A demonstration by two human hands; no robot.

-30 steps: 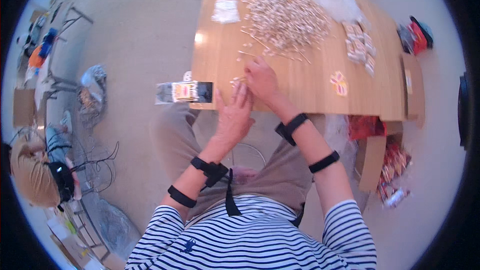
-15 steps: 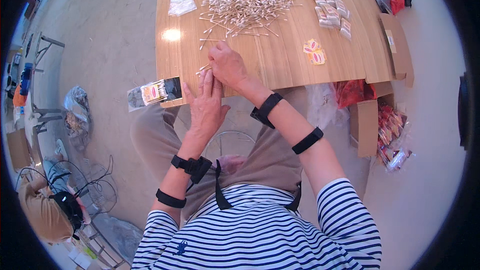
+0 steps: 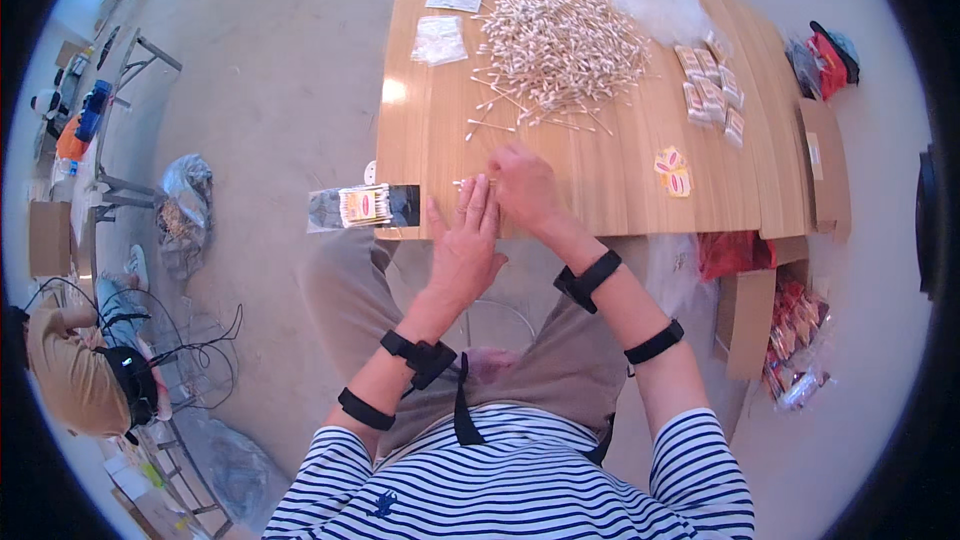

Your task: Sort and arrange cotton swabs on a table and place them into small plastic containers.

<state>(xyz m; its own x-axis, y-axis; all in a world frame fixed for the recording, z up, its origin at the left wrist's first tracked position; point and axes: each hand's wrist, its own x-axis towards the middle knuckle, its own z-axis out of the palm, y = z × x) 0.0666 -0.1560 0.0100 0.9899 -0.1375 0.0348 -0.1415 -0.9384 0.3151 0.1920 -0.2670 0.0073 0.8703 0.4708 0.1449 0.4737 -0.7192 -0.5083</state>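
My left hand (image 3: 465, 248) lies palm down at the table's near edge with its fingers stretched out. White swab tips (image 3: 459, 183) show beside its fingertips. Just right of those fingertips is my right hand (image 3: 525, 188), its fingers curled in and slightly blurred; whatever they hold is hidden. Left of my left hand, a filled cotton swab pack (image 3: 366, 206) with a yellow and red label rests on a black strip (image 3: 405, 206) at the table corner, partly overhanging. Beyond both hands spreads a large heap of loose cotton swabs (image 3: 565, 48).
Several wrapped swab packs (image 3: 712, 88) and yellow label cards (image 3: 672, 175) occupy the table's right side. Clear bags (image 3: 438, 40) lie at the far left, crumpled plastic (image 3: 655, 0) at the far right. An open cardboard box (image 3: 745, 320) stands right of my legs. A person (image 3: 75, 360) is at lower left.
The whole view has shifted, so table and hands appear farther right and lower. Relative to the table, both hands stay nearly in place; the right fingers remain curled beside the left fingertips.
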